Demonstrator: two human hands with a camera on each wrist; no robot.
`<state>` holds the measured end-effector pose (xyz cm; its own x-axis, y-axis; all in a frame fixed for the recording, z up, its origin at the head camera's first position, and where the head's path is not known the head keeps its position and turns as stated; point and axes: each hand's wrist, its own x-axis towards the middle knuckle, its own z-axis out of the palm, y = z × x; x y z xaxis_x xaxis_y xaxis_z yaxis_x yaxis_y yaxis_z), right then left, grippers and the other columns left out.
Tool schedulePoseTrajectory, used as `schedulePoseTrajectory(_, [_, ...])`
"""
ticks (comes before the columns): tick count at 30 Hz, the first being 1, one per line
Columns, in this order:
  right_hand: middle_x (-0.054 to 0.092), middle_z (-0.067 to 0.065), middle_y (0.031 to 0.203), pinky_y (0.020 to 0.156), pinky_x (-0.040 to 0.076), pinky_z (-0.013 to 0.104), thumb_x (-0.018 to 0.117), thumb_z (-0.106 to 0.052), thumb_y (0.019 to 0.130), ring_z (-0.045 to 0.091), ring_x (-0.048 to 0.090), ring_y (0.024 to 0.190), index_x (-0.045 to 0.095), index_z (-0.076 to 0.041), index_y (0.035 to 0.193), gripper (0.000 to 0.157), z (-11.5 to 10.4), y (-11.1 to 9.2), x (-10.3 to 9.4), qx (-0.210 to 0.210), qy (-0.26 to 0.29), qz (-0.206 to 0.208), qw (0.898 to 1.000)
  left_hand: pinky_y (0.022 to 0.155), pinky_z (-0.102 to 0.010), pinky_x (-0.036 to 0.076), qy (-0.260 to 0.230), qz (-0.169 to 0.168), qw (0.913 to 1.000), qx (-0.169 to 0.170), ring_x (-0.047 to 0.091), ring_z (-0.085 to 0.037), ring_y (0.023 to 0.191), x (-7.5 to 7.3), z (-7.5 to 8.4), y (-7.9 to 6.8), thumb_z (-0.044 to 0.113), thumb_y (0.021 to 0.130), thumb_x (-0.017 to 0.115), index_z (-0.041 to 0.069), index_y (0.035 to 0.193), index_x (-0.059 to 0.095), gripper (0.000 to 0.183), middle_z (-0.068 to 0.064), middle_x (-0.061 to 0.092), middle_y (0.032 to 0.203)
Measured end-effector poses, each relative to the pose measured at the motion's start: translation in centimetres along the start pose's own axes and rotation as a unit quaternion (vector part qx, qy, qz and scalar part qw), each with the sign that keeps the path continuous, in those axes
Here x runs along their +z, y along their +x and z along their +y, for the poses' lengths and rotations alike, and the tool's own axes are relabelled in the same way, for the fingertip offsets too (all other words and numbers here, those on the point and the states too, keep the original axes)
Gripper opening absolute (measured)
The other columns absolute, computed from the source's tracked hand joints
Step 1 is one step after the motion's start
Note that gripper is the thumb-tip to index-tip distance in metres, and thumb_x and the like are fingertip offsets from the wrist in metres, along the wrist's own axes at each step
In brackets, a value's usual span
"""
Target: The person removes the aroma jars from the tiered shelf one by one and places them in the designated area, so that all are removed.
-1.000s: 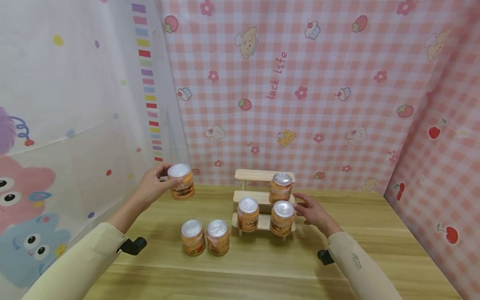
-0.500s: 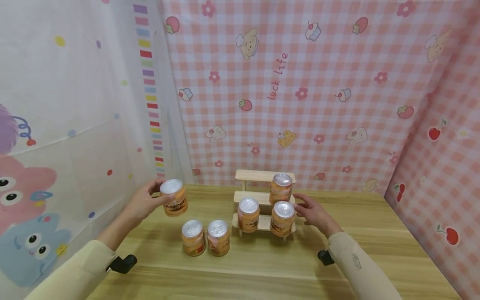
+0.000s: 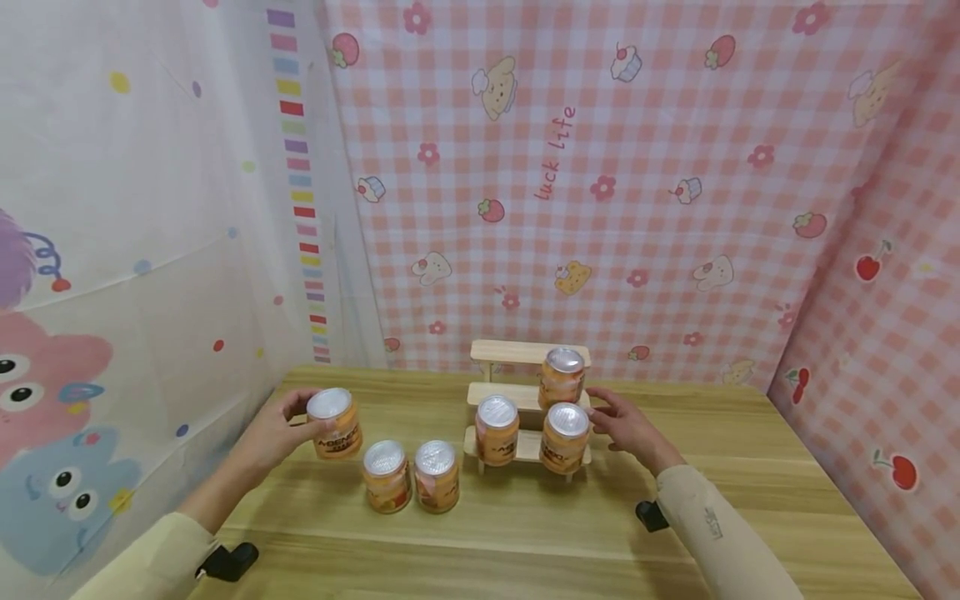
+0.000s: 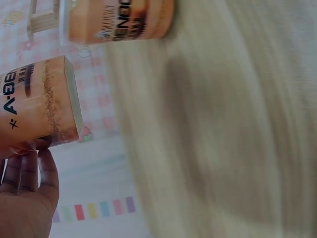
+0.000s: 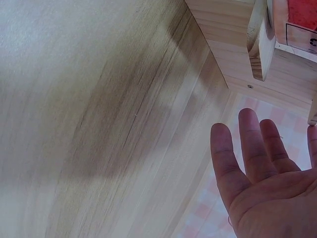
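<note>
- left hand [image 3: 272, 435] grips orange can [image 3: 337, 429], left of two standing cans [image 3: 387, 479]
- right hand [image 3: 630, 427] uncurled at right end of wooden rack [image 3: 513, 352]
- three more cans [image 3: 497, 433] on rack

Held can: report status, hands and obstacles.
Left hand grips held can, off the table. Right hand beside shelf, holding nothing. Two standing cans close to held can, shelf side.

Says "luck life" on pink cloth [image 3: 592, 200], upper middle of head view; in left wrist view, "A-BEN" on left can [image 4: 39, 106], "END" on upper can [image 4: 121, 20].
</note>
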<state>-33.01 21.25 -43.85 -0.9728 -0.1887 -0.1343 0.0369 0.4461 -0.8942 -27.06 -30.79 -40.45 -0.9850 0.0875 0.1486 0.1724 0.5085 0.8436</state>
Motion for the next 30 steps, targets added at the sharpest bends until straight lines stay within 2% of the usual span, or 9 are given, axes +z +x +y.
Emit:
schedulePoseTrajectory(8, [0.040, 0.033, 0.146, 0.092, 0.046, 0.063, 0.047, -0.023, 0.107, 0.048, 0.050, 0.125, 0.032, -0.011, 0.154, 0.051, 0.1, 0.0, 0.0, 0.005, -0.002, 0.002, 1.000, 0.085, -0.034, 0.048, -0.021, -0.010, 0.9994, -0.027, 0.050, -0.032, 0.117, 0.8, -1.5, -1.1, 0.024, 0.088, 0.077, -0.003, 0.135, 0.049, 0.060, -0.018, 0.057, 0.125])
schedulePoseTrajectory(15, [0.039, 0.034, 0.146, 0.091, 0.046, 0.063, 0.047, -0.023, 0.107, 0.048, 0.050, 0.125, 0.031, -0.010, 0.154, 0.052, -0.1, -0.2, 0.0, 0.003, -0.001, 0.001, 1.000, 0.088, -0.035, 0.047, 0.001, -0.015, 0.9993, -0.036, 0.051, -0.034, 0.121, 1.1, -2.9, -1.8, 0.029, 0.087, 0.079, -0.002, 0.136, 0.049, 0.066, -0.017, 0.058, 0.128])
schedulePoseTrajectory(21, [0.039, 0.034, 0.146, 0.090, 0.047, 0.062, 0.047, -0.023, 0.107, 0.049, 0.049, 0.126, 0.030, -0.009, 0.155, 0.052, -0.2, -0.2, 0.0, 0.001, -0.004, 0.001, 1.000, 0.088, -0.035, 0.048, -0.010, -0.024, 0.9983, -0.053, 0.052, -0.035, 0.120, 1.5, -3.8, -2.4, 0.025, 0.085, 0.081, -0.005, 0.137, 0.047, 0.069, -0.020, 0.057, 0.130])
schedulePoseTrajectory(30, [0.041, 0.033, 0.145, 0.090, 0.046, 0.064, 0.047, -0.024, 0.107, 0.048, 0.050, 0.125, 0.031, -0.010, 0.154, 0.052, -0.1, -0.1, 0.0, 0.001, -0.002, 0.002, 1.000, 0.089, -0.032, 0.048, -0.029, -0.029, 0.9980, -0.047, 0.054, -0.032, 0.117, 2.1, -4.7, -3.0, 0.018, 0.083, 0.081, -0.006, 0.132, 0.051, 0.062, -0.018, 0.059, 0.127])
